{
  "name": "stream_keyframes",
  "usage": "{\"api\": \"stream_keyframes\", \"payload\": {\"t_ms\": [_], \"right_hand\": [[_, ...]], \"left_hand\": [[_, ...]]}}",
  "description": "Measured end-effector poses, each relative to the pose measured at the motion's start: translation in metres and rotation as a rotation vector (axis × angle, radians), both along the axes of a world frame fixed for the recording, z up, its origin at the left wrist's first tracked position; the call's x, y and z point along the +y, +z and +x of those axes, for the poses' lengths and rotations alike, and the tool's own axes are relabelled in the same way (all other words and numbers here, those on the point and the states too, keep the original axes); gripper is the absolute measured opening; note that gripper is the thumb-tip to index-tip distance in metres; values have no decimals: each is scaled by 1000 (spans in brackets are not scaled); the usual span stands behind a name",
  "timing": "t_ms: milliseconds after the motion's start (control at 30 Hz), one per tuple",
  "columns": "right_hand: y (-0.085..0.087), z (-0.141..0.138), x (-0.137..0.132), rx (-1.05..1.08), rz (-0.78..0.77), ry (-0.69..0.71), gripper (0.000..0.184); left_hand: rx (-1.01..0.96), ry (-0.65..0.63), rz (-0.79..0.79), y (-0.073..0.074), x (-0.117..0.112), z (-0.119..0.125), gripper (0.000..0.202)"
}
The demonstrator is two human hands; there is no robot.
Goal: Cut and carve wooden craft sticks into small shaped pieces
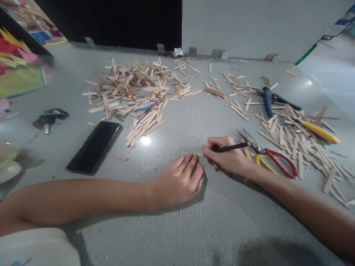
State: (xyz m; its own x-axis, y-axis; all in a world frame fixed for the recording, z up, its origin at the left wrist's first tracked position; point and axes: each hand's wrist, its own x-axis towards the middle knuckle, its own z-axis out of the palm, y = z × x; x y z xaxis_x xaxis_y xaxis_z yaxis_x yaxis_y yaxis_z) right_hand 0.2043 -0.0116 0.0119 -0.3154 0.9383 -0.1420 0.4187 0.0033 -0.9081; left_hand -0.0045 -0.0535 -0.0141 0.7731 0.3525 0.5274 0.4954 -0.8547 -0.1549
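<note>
With the right hand pinching the black pen, I'd brace the wooden stick, near centre between both hands, firmly with the left hand (can't tell if it's pinching or just pressing) and go light.

Pen tip obsc. (R hand)

The left hand sets its fingertips at one end of a short wooden stick on the grey table; the right hand, at the other end, grips a black pen. Scissors lie beside the right forearm, a dark phone beyond the left, and a stick pile farther back.
</note>
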Motion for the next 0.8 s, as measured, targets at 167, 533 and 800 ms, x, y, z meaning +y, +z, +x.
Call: {"api": "stream_keyframes", "payload": {"t_ms": [167,533,800], "right_hand": [[0,0,0,-15,26,-1,54],[-2,2,2,4,20,0,48],[-1,2,1,2,-3,-8,41]], "left_hand": [[-5,0,-1,1,1,0,46],[6,0,2,1,0,0,46],[5,1,-10,0,1,-2,45]]}}
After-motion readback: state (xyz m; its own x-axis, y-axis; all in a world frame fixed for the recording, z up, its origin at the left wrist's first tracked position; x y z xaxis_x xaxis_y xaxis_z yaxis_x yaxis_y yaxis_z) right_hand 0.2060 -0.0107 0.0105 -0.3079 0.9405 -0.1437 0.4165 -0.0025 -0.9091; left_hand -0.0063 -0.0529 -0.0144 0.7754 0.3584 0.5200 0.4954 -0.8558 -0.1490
